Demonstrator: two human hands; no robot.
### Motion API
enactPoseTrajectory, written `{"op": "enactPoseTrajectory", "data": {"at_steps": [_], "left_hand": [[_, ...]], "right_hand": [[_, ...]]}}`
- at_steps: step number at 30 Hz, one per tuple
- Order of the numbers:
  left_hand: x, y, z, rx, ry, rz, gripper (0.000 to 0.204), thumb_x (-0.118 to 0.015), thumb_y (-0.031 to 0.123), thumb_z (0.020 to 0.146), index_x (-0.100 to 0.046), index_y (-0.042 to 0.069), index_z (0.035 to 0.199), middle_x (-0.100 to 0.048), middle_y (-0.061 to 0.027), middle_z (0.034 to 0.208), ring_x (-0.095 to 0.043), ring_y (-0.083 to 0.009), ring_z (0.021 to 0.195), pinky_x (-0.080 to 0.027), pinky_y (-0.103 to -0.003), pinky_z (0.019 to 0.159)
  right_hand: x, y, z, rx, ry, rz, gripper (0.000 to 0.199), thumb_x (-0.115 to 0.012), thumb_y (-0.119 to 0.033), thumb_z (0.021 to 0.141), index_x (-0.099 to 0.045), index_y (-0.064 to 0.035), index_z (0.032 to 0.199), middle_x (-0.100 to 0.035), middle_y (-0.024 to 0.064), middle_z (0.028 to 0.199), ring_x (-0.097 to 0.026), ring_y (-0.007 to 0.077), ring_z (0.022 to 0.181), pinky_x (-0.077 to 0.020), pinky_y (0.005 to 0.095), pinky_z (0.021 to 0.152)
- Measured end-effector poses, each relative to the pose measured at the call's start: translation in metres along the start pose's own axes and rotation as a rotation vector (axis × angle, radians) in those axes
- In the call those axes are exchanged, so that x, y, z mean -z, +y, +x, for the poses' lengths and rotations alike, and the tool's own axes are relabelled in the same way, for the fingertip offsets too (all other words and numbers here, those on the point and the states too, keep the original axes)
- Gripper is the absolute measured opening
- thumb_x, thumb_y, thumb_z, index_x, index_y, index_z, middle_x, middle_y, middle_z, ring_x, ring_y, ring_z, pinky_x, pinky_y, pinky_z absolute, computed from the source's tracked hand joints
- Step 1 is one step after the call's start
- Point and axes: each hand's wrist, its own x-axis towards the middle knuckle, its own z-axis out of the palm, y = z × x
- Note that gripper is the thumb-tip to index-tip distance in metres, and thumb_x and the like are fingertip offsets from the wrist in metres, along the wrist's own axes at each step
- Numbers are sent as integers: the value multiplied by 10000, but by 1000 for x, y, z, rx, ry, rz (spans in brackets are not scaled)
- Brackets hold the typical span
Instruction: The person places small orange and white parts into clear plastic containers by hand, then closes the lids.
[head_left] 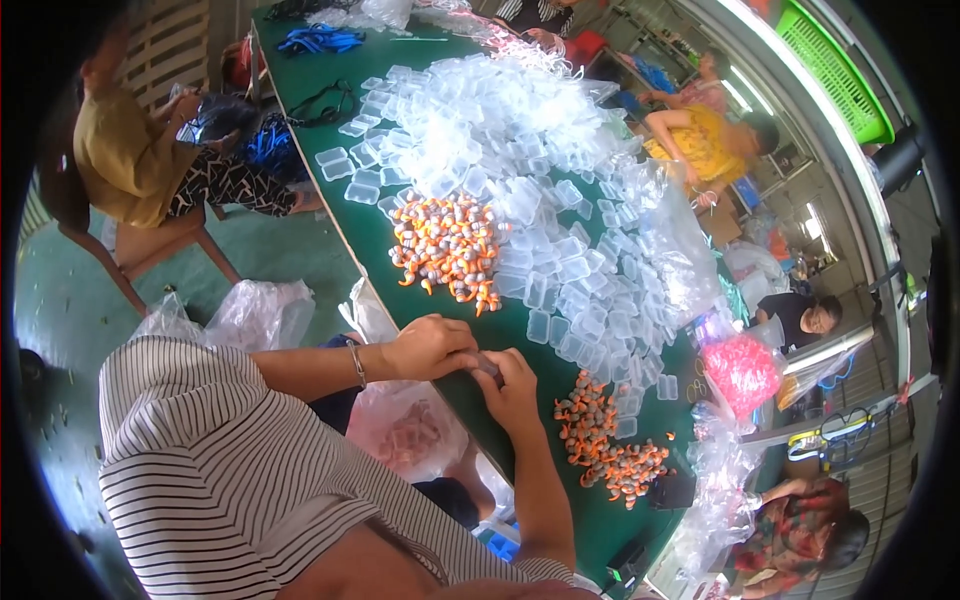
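At the near edge of the green table, my left hand (430, 347) and my right hand (513, 390) meet, fingers closed around a small greyish plastic case (486, 366). My fingers cover much of it, and what is inside cannot be made out. Just beyond my hands lies a pile of small orange-and-grey earplugs (445, 250). A second pile of these earplugs (605, 440) is to the right of my right hand. Small clear plastic cases (560, 290) are heaped across the table, some with their two halves spread flat.
A pink-tinted bag (405, 430) of cases hangs or stands below the table edge. Clear plastic bags (725, 450) line the right side, near a bag of bright pink items (742, 368). Blue cords (320, 40) lie at the far left. Several people sit around the table.
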Motion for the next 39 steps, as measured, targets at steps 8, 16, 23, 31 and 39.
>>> {"op": "enactPoseTrajectory", "data": {"at_steps": [8, 16, 23, 31, 39], "left_hand": [[-2, 0, -4, -3, 98, -2, 231, -676, 287, 868, -657, 70, 944, -636, -88, 881, -632, -309, 840, -482, -405, 744], [-1, -3, -2, -19, 41, -16, 226, -691, 270, 857, -658, 63, 943, -637, -94, 882, -636, -309, 840, -485, -405, 746], [4, -4, -3, -29, 9, -99, 231, -678, 265, 871, -654, 47, 943, -631, -111, 869, -629, -331, 816, -486, -408, 726], [-1, -1, -2, -1, 116, -143, 241, -664, 289, 880, -657, 55, 934, -632, -114, 865, -637, -331, 808, -492, -416, 700], [4, 1, -2, -2, 60, -184, 249, -683, 288, 869, -662, 48, 933, -628, -114, 855, -633, -323, 794, -492, -401, 692]], "right_hand": [[3, -3, 5, 48, 1, 41, 202, -703, -75, 823, -647, -18, 1008, -581, 103, 832, -601, 212, 686, -485, 297, 604], [1, 3, 2, 5, 11, 51, 157, -701, -93, 828, -636, -8, 943, -550, 94, 786, -540, 206, 620, -431, 308, 561], [-3, 2, 0, -6, 6, 54, 147, -714, -112, 821, -638, -22, 909, -527, 80, 752, -516, 198, 601, -414, 304, 545], [-3, 5, 4, -29, 73, 154, 162, -669, -120, 874, -641, 4, 976, -591, 101, 818, -572, 195, 662, -447, 299, 587], [-3, 7, 3, 11, 67, 184, 129, -661, -109, 867, -648, -1, 937, -564, 96, 779, -545, 197, 643, -431, 302, 587]]}}
